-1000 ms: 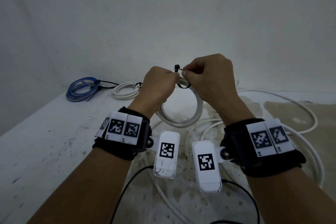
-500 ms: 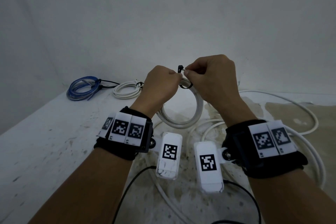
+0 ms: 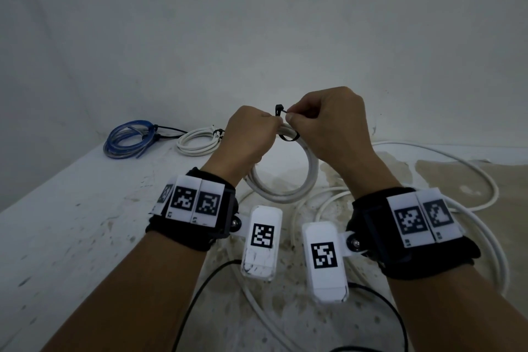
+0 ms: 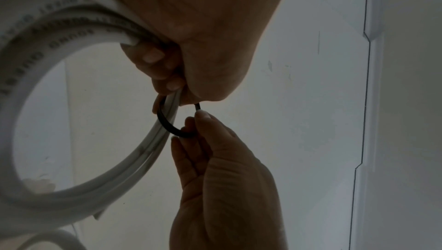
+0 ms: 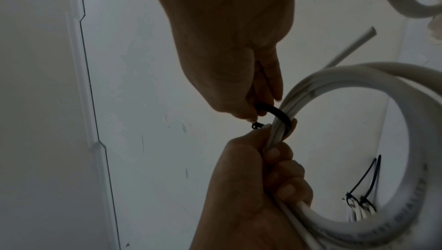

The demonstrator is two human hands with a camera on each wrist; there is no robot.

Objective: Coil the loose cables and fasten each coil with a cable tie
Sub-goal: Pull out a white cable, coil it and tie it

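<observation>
My left hand [image 3: 265,126] holds a white cable coil [image 3: 285,188] upright above the table, fingers curled round its top strands. A black cable tie [image 3: 288,138] loops loosely round those strands, and its head [image 3: 277,109] sticks up between my hands. My right hand [image 3: 294,117] pinches the tie's strap right next to the head. In the left wrist view the tie loop [image 4: 167,125] hangs slack round the coil [image 4: 24,65]. The right wrist view shows the tie [image 5: 279,114] crossing the coil [image 5: 406,102] above my left hand [image 5: 251,188].
A tied blue coil [image 3: 128,137] and a tied small white coil [image 3: 197,141] lie at the back left by the wall. Loose white cable [image 3: 471,174] sprawls over the table's right half and under my wrists. The table edge [image 3: 57,180] runs along the left.
Both hands and the coil have sunk very slightly. The grips on the coil and the tie are the same.
</observation>
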